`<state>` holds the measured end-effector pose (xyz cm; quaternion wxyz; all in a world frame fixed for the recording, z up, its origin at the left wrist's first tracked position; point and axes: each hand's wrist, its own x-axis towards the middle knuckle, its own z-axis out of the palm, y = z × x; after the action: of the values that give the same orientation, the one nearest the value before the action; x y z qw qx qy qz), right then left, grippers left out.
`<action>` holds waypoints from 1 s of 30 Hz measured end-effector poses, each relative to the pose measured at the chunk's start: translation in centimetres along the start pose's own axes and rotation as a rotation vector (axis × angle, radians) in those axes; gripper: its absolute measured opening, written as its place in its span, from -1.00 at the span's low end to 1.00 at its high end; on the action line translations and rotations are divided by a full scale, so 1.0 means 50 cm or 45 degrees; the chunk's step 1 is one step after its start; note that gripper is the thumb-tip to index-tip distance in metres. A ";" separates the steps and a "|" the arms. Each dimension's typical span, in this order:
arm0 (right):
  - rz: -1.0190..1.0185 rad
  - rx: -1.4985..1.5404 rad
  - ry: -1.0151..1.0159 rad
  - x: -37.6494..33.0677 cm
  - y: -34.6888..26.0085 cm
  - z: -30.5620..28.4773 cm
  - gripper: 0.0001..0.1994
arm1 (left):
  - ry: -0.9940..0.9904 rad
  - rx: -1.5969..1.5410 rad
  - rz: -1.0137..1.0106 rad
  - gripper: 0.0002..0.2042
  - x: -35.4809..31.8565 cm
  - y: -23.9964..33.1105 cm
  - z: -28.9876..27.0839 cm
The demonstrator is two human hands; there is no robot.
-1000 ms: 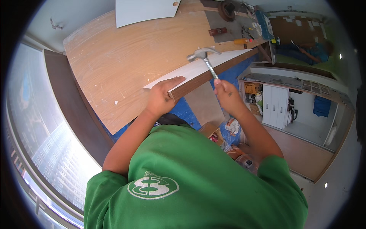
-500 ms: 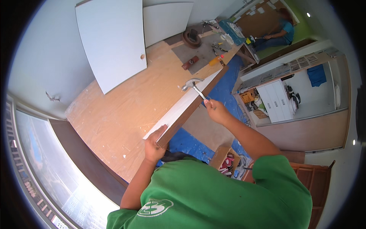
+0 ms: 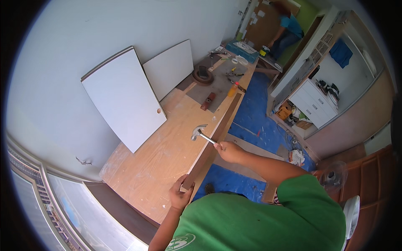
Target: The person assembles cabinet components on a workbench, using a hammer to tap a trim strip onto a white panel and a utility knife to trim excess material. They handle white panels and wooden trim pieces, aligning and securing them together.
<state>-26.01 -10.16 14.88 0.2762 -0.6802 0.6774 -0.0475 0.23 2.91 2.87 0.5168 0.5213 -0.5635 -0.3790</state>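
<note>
While the long, stiff board (image 3: 211,144) is gripped at its near end by the left hand (image 3: 181,194), a top-heavy claw hammer (image 3: 201,134) is clenched low on its handle in the right hand (image 3: 228,151), head hovering just beyond it.

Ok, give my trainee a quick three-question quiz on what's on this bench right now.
1. Which hand holds the steel claw hammer?
2. True or false: the left hand grips the near end of the long brown-edged wooden board.
3. What leans on the wall behind the plywood workbench? A) two white flat panels B) a ladder C) a mirror

Key: 1. The right hand. 2. True. 3. A.
</note>
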 end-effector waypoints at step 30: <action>-0.568 0.188 -0.463 -0.201 -0.133 0.138 -0.58 | -0.059 0.040 0.146 -0.37 0.000 -0.116 0.053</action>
<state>-17.81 1.06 15.14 0.4243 -0.7877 0.4453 -0.0334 -1.23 1.62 -3.21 0.5161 0.4873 -0.6103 -0.3518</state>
